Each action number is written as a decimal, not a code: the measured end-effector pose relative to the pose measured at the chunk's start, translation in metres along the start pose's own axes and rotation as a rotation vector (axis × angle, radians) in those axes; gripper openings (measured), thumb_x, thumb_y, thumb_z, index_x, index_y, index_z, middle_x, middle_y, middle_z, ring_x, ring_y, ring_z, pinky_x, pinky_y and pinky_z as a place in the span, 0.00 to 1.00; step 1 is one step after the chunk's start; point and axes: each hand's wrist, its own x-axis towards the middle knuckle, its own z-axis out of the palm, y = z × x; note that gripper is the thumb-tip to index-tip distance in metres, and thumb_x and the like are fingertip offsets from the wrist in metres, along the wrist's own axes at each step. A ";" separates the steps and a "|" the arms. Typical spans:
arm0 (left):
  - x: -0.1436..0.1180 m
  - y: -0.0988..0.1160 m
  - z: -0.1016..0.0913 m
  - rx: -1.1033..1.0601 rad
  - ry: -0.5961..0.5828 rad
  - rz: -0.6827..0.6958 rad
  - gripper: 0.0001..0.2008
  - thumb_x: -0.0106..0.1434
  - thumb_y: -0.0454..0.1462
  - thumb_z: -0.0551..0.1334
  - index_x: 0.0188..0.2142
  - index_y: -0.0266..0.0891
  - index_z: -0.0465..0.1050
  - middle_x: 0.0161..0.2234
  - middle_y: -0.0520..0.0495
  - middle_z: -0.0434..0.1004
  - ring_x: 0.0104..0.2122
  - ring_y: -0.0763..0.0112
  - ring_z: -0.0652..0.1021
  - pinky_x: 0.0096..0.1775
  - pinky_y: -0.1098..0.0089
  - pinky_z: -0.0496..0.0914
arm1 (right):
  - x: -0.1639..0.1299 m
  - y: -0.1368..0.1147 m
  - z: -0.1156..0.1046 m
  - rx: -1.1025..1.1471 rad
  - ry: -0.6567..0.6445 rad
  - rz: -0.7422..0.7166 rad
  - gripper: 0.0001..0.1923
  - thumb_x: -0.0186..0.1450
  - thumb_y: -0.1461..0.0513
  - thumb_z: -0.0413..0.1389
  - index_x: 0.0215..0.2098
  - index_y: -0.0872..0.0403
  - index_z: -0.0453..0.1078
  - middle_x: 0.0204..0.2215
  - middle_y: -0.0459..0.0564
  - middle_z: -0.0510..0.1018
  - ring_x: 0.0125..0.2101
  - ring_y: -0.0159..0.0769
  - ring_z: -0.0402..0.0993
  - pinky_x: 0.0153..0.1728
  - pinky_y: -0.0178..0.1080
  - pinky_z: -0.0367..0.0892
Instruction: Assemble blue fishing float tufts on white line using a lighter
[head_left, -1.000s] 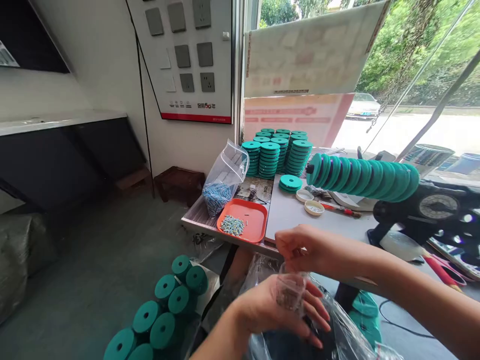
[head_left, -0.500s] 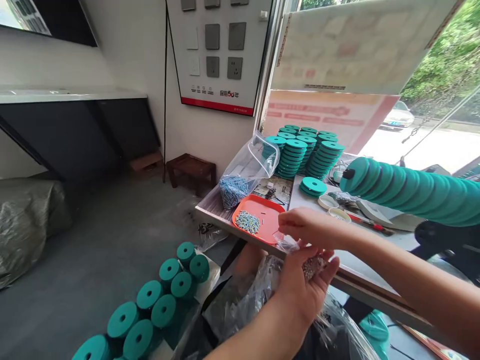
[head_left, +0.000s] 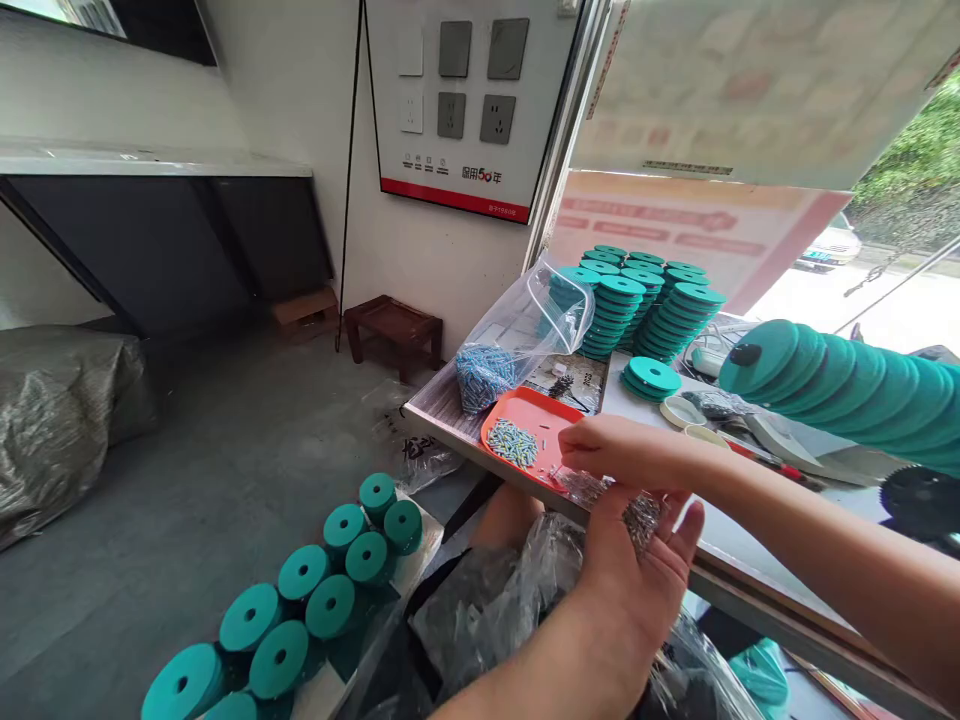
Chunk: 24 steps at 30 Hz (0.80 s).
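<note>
Screws [head_left: 642,518], small and silvery, lie heaped in a little clear bag [head_left: 600,492] cupped in the left hand [head_left: 637,580], palm up with fingers spread beneath it, just below the front edge of the bench [head_left: 757,560]. Right hand [head_left: 607,452] reaches in from the right, its grip pinching the top of that bag between thumb and fingertips.

Just beside the right hand, at the bench's near corner, an orange tray [head_left: 536,440] holds a small pile of blue-and-white pieces [head_left: 513,442]. Behind it a larger clear bag [head_left: 517,335] stands open and slumped, with more of the same pieces at its bottom. Stacks of green discs [head_left: 645,305] stand farther back by the window, and a row of discs [head_left: 847,385] sits on a rod at the right.

Below the hands, crumpled plastic bags [head_left: 487,610] lie over something dark. Left of them green spools [head_left: 322,600] lie grouped on the floor [head_left: 187,470], which stretches bare towards a dark stool [head_left: 394,325] near the wall.
</note>
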 end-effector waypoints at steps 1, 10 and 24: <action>0.000 0.000 0.000 -0.004 -0.001 0.000 0.03 0.51 0.28 0.59 0.27 0.30 0.71 0.25 0.43 0.71 0.26 0.70 0.76 0.29 0.72 0.75 | 0.000 0.000 0.000 -0.001 -0.001 -0.004 0.09 0.59 0.65 0.47 0.20 0.54 0.58 0.18 0.44 0.64 0.21 0.28 0.55 0.22 0.34 0.51; 0.001 0.000 -0.002 0.001 -0.010 -0.007 0.04 0.51 0.27 0.58 0.29 0.31 0.71 0.26 0.44 0.72 0.27 0.69 0.77 0.30 0.70 0.75 | -0.004 0.004 0.003 0.026 0.044 -0.055 0.09 0.59 0.63 0.46 0.21 0.54 0.60 0.18 0.45 0.65 0.20 0.29 0.56 0.22 0.35 0.51; -0.004 0.003 0.001 0.059 0.003 -0.005 0.04 0.53 0.28 0.58 0.29 0.32 0.71 0.27 0.44 0.73 0.28 0.70 0.76 0.32 0.70 0.73 | -0.009 -0.002 0.000 0.068 0.060 -0.026 0.10 0.59 0.64 0.47 0.20 0.53 0.58 0.18 0.44 0.64 0.20 0.29 0.55 0.22 0.34 0.51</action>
